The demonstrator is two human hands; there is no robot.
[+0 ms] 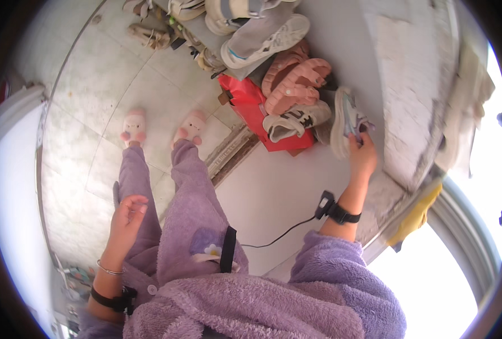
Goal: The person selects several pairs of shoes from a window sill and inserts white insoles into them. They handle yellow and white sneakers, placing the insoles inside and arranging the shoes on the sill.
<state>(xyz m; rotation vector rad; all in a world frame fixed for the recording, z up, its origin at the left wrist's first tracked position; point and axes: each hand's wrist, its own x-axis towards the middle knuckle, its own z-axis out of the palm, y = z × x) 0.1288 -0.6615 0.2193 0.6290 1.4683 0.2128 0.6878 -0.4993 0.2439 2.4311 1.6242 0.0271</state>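
Observation:
My right hand [363, 156] grips a white sneaker [345, 120] with pale purple and blue parts by its upper, its sole facing left. Left of it, a white sneaker with black marks [297, 120] lies on a red box or bag [251, 112]. A pair of pink sandals [295, 87] rests just beyond that shoe. My left hand [128, 220] hangs over my left leg, holding nothing, its fingers loosely curled and apart. Farther off, a white-and-grey sneaker [265, 42] sits on a grey shelf [257, 68].
More shoes [229, 15] crowd the shelf at the top. A tan shoe [149, 36] lies on the tiled floor [94, 97]. To the right runs a worn white wall [399, 84], with a yellow cloth [416, 218] by the window. A black cable [276, 237] leads from my right wrist device.

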